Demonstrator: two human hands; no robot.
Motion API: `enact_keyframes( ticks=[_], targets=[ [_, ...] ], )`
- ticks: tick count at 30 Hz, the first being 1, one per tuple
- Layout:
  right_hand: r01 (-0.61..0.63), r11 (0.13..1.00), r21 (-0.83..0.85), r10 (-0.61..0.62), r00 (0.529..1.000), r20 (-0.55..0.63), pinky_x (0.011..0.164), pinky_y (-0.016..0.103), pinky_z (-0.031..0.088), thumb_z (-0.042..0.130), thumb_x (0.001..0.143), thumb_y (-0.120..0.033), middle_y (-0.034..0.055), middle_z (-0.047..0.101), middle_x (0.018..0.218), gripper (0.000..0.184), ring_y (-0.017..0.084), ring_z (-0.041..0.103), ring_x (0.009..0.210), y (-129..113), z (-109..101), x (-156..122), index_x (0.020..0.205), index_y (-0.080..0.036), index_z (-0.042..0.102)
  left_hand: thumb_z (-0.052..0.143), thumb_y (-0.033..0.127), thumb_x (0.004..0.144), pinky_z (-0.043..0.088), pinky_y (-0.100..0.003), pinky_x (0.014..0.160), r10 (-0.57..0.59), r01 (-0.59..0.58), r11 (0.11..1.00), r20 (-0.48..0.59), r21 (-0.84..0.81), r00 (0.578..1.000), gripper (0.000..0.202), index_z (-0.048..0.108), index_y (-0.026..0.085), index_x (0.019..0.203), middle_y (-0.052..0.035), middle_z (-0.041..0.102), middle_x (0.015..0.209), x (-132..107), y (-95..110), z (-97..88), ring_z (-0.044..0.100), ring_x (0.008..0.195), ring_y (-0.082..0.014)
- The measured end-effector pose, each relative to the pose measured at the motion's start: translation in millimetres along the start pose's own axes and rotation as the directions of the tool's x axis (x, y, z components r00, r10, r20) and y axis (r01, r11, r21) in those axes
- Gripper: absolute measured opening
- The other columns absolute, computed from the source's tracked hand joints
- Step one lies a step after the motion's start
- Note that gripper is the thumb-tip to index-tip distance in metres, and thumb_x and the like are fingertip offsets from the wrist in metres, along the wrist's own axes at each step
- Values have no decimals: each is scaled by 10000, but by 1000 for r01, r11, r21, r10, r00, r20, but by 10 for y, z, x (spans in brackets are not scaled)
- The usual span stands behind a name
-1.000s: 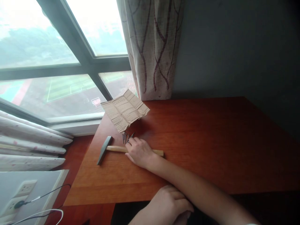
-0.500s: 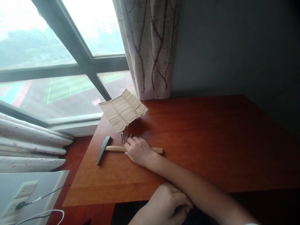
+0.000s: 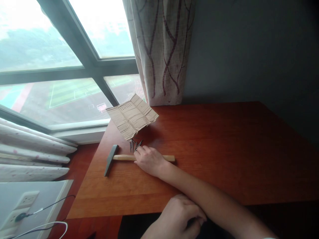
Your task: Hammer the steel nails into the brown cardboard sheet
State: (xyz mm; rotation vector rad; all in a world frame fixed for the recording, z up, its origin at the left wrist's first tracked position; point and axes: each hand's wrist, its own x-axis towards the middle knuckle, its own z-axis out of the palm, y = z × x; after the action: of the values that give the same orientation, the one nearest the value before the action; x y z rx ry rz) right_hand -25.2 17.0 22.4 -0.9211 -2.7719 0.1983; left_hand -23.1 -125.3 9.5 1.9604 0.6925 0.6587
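A hammer (image 3: 124, 158) with a grey metal head and a pale wooden handle lies flat on the wooden table (image 3: 219, 146). My right hand (image 3: 150, 160) is closed over the middle of its handle, fingers on the far side and thumb on the near side; the palm is hidden. Just past the fingertips, several dark nails (image 3: 133, 146) lie in a loose pile. At the table's near edge, my left hand (image 3: 180, 214) is curled into a loose fist beside my right forearm, and nothing shows in it.
A creased piece of cardboard (image 3: 133, 116) with rows of small holes stands tilted behind the nails. Left of the table are a window (image 3: 94, 69), a white curtain (image 3: 32, 156) and a wall socket (image 3: 26, 200) with cables. A patterned curtain (image 3: 165, 53) hangs behind.
My right thumb has drawn in slightly towards the handle. Otherwise the hammer, nails and cardboard lie as before, and the view has shifted a little.
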Motion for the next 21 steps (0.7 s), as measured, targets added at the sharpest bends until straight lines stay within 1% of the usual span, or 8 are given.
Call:
enact_keyframes(
  ticks=[3,6,8,11,13,17,19,21],
  targets=[
    [38,999,38,-37,999,-30,666,309,541,570,989,-324,95,627,1050,190,211,615,901,0,-108,-121,1044,-144,594,590,99,841,514,-243,818,15,-15,1000,-29,0,999,172,692,197,938,-22,759,881,9,-21,17,695,825,-157],
    [89,983,158,-69,989,-132,742,294,547,588,977,-324,62,627,1005,156,188,621,883,34,-246,-387,1009,-171,590,595,104,827,520,-258,836,26,-26,1000,-36,-11,999,190,698,193,959,-31,767,916,-1,-48,34,699,838,-163],
    [65,954,292,-6,981,-196,777,277,546,586,974,-311,54,633,994,129,175,630,887,98,-329,-638,1016,-189,587,618,97,804,518,-272,859,27,-28,1000,-32,-9,999,206,700,192,967,-32,770,935,-17,-62,36,702,858,-172],
    [-50,891,451,185,948,-260,802,287,547,568,976,-288,49,643,1017,128,170,647,894,289,-419,-1069,1086,-224,577,639,109,806,513,-277,818,10,-10,999,-3,30,1000,208,705,205,979,-22,764,894,-38,-63,10,691,815,-173],
    [-164,873,460,324,899,-294,837,308,543,564,979,-286,57,647,1022,124,183,655,927,476,-453,-1354,1091,-236,582,636,135,832,508,-277,788,7,-8,999,23,53,1000,185,703,210,987,-19,760,867,-42,-53,-18,675,775,-167],
    [-419,856,303,514,755,-407,856,351,537,554,986,-329,81,656,1019,149,219,662,937,903,-473,-1829,1085,-226,595,612,163,879,498,-275,803,37,-40,997,34,68,999,163,684,214,1016,-20,758,896,-38,-39,-55,668,784,-157],
    [-501,830,247,557,716,-421,838,361,540,560,980,-367,93,665,1028,192,237,667,947,1077,-471,-1998,1088,-214,605,606,175,893,498,-275,809,46,-48,997,34,67,998,163,677,220,1032,-17,757,911,-40,-44,-58,667,794,-155],
    [-544,809,223,584,698,-414,820,370,542,553,979,-398,97,671,1019,223,246,672,932,1189,-461,-2114,1073,-207,619,604,179,894,499,-275,808,45,-48,997,37,63,998,165,676,221,1037,-18,755,912,-45,-53,-58,667,800,-157]
  ],
)
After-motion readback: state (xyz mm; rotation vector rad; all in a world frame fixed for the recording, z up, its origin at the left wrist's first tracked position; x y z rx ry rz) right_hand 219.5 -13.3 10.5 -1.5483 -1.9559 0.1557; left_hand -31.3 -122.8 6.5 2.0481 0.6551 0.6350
